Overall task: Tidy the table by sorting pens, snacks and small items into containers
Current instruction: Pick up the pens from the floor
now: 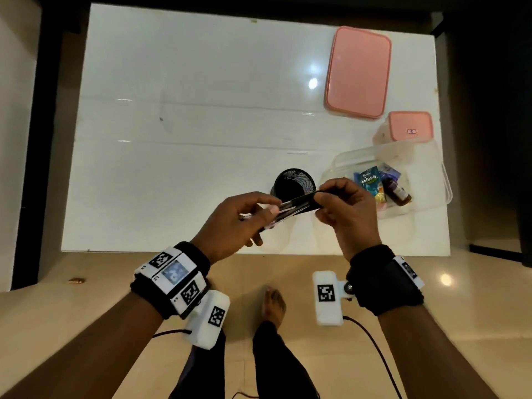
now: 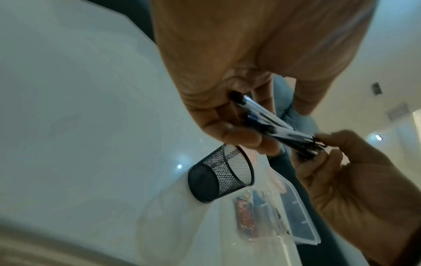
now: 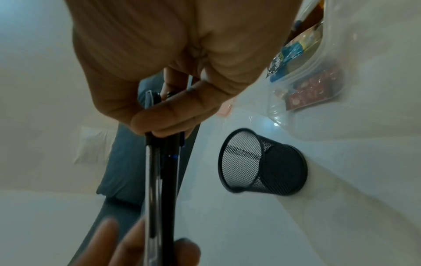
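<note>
Pens, a small bundle of slim dark and clear-barrelled sticks, are held level just on the near side of the black mesh pen cup, above the white table. One end of the bundle is gripped by the left hand, fingers curled round the barrels; the other end is pinched by the right hand between thumb and fingertips. The step in hand is judged to be the pens stage of the sorting: the bundle is gathered and squared, not yet dropped. The next move would call for the bundle to be tipped upright, centred over the cup's round mouth and released without the light cup being knocked over. The cup is seen upright, tapered, of fine wire mesh with a solid rim, and apparently empty. Just to the right of the cup lies a clear plastic tub, lidless, soft-cornered, glossy, holding crinkly snack sachets and a small brown bottle. Beyond the cup and to its right, a small tub with a pink lid is noted, and farther off a large flat pink lid, matt, with rounded corners. The tabletop is smooth and reflective.
</note>
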